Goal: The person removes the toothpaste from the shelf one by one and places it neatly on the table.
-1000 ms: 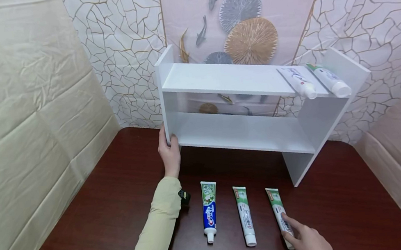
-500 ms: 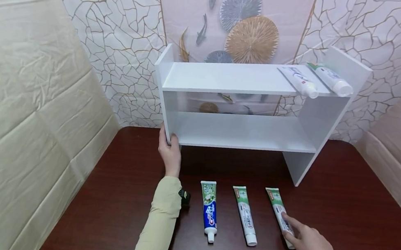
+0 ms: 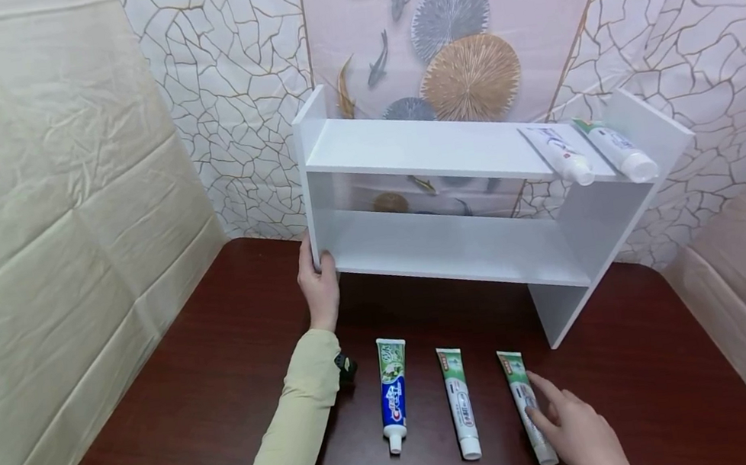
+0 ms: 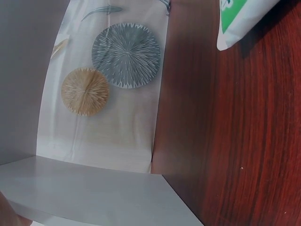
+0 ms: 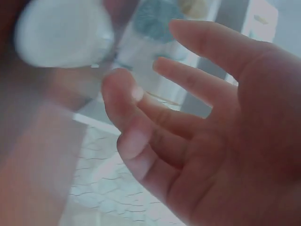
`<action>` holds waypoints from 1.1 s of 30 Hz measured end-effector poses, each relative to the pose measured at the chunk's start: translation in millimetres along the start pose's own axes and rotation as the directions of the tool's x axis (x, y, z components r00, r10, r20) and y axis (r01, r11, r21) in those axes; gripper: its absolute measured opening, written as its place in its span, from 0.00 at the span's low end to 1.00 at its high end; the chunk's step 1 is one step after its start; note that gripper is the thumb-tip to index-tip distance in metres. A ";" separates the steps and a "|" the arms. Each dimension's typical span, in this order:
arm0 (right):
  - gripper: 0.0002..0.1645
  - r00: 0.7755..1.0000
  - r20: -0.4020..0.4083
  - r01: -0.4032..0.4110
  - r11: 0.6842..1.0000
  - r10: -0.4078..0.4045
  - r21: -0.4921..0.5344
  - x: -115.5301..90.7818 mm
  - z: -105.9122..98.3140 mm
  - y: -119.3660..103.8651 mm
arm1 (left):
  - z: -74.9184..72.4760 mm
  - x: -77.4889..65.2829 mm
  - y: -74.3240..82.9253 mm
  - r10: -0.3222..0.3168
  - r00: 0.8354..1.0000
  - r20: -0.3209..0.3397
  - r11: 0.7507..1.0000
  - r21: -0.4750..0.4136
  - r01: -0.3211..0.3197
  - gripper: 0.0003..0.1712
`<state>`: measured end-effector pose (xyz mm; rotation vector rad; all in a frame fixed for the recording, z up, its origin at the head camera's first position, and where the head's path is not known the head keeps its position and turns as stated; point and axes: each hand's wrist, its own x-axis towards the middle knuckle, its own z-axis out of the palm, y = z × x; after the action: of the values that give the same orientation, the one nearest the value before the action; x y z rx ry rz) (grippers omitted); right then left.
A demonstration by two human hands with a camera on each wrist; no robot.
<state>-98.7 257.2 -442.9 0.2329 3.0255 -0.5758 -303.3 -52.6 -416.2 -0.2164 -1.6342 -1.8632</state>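
My left hand [image 3: 322, 296] grips the lower left side panel of a white two-tier shelf [image 3: 425, 142]. On the dark red table three toothpaste tubes lie in a row, caps toward me: a blue and green one [image 3: 393, 391], a green and white one [image 3: 460, 407], and a similar green and white one [image 3: 521, 392] at the right. Beside that last tube is my right hand [image 3: 582, 431], its thumb and fingertips close over the tube's right edge. The right wrist view shows the fingers spread, nothing between them, and a blurred white cap [image 5: 63, 33] beyond.
Two more toothpaste tubes, a white one [image 3: 561, 156] and a green and white one [image 3: 615, 151], lie on the shelf's top board at the right, caps over its front edge. Cream cloth [image 3: 68, 221] hangs left of the table [image 3: 158, 410]; a patterned backdrop [image 3: 235, 110] stands behind.
My right hand has let go of the right-hand toothpaste tube and shifted slightly up and right; the tube's cap end now shows. My left hand keeps its grip on the shelf.
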 end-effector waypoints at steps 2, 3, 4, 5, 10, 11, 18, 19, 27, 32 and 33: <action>0.31 0.999 -0.035 0.015 1.000 -0.014 0.020 -1.6 -8.0 -7.4 | 0.2 1.8 -8.1 -0.006 1.000 -0.003 1.000 -0.002 0.006 0.28; 0.31 0.998 -0.061 0.024 0.999 -0.023 0.023 -2.6 -12.4 -11.3 | 0.3 2.8 -12.8 -0.009 1.000 -0.008 1.000 -0.003 0.009 0.28; 0.30 0.996 -0.088 0.035 0.999 -0.032 0.026 -3.7 -17.1 -14.5 | 0.9 3.7 -17.1 -0.011 1.000 -0.010 1.000 -0.003 0.011 0.28; 0.30 0.991 -0.122 0.049 0.998 -0.045 0.028 -4.6 -21.8 -17.8 | 1.4 4.7 -22.0 -0.010 1.000 -0.012 1.000 -0.005 0.010 0.28; 0.32 0.941 -0.316 0.139 0.989 -0.118 0.046 -6.5 -44.0 -32.2 | 2.9 4.9 -24.3 -0.009 1.000 -0.013 1.000 0.006 0.009 0.28; 0.33 0.925 -0.356 0.158 0.986 -0.131 0.048 -5.7 -48.2 -35.2 | 2.8 3.9 -19.2 -0.013 1.000 -0.009 1.000 0.006 0.013 0.28; 0.37 0.826 -0.530 0.250 0.967 -0.192 0.038 3.1 -77.7 -53.2 | -0.8 -2.0 2.2 -0.063 0.998 0.016 0.998 0.004 0.063 0.28; 0.36 0.809 -0.550 0.265 0.964 -0.206 0.030 4.0 -81.2 -55.3 | -1.3 -2.5 2.5 -0.064 0.998 0.014 0.998 0.003 0.064 0.28; 0.33 0.699 -0.666 0.351 0.936 -0.260 0.003 7.1 -102.2 -68.9 | -1.5 -5.7 5.0 -0.059 0.998 0.012 0.998 -0.004 0.059 0.28; 0.37 0.638 -0.726 0.376 0.927 -0.256 0.004 15.3 -121.2 -78.3 | -0.9 -4.1 4.7 -0.058 0.998 0.017 0.998 -0.010 0.058 0.28; 0.37 0.627 -0.737 0.378 0.926 -0.251 0.007 17.5 -125.4 -80.1 | -0.6 -3.9 4.5 -0.060 0.998 0.018 0.998 -0.013 0.060 0.28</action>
<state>-131.6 232.3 -298.9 -0.1208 3.8484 -0.9581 -297.6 -51.9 -414.6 -0.1911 -1.6574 -1.9225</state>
